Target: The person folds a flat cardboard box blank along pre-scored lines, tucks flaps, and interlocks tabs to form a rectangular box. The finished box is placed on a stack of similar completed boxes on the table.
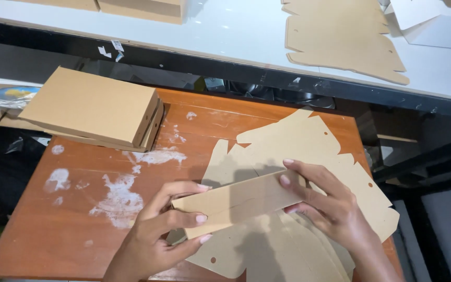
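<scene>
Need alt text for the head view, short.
Both hands, left hand and right hand, grip a folded flap of a flat cardboard box blank on a worn wooden table. Assembled cardboard boxes sit stacked at upper left.

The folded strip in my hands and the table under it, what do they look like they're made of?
The folded strip, held by the left hand and right hand, looks like matte tan cardboard: dull even surface, clean die-cut edges, crisp fold line. The table seems to be reddish-brown wood or wood veneer with a slight sheen; faint grain shows, and whitish patches look like worn finish or dried residue.
</scene>
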